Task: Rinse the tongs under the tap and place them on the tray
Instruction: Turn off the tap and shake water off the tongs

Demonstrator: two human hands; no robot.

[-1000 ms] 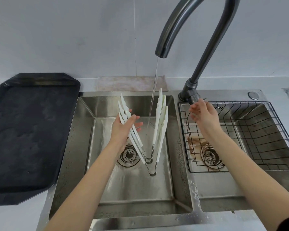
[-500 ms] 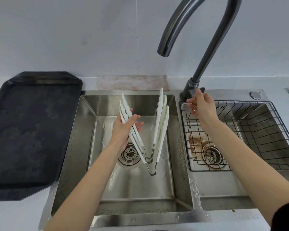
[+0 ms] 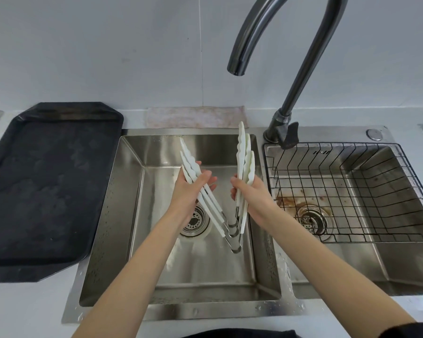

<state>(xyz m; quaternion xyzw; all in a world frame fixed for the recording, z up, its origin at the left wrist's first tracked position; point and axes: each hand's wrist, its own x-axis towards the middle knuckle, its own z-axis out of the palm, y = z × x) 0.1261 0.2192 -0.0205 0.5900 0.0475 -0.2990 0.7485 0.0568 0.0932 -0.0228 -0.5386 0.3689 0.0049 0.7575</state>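
Three white tongs [image 3: 244, 152] with metal hinges are stacked together and spread in a V over the left sink basin [image 3: 156, 269], hinges down. My left hand [image 3: 191, 189] grips the left arms of the tongs. My right hand [image 3: 252, 193] holds their right arms. The dark tap [image 3: 237, 67] arches above with its spout over the basin, and no water runs from it. A black tray [image 3: 47, 186] lies on the counter to the left of the sink and holds nothing.
The right basin holds a black wire basket [image 3: 352, 191] over a stained drain. The tap's lever [image 3: 289, 136] sits at its base between the basins. A pinkish cloth [image 3: 193, 117] lies behind the left basin against the wall. Water drops dot the sink rim.
The water stream stopped. My right hand left the tap lever, moved left and took hold of the right arms of the tongs. My left hand kept its grip.
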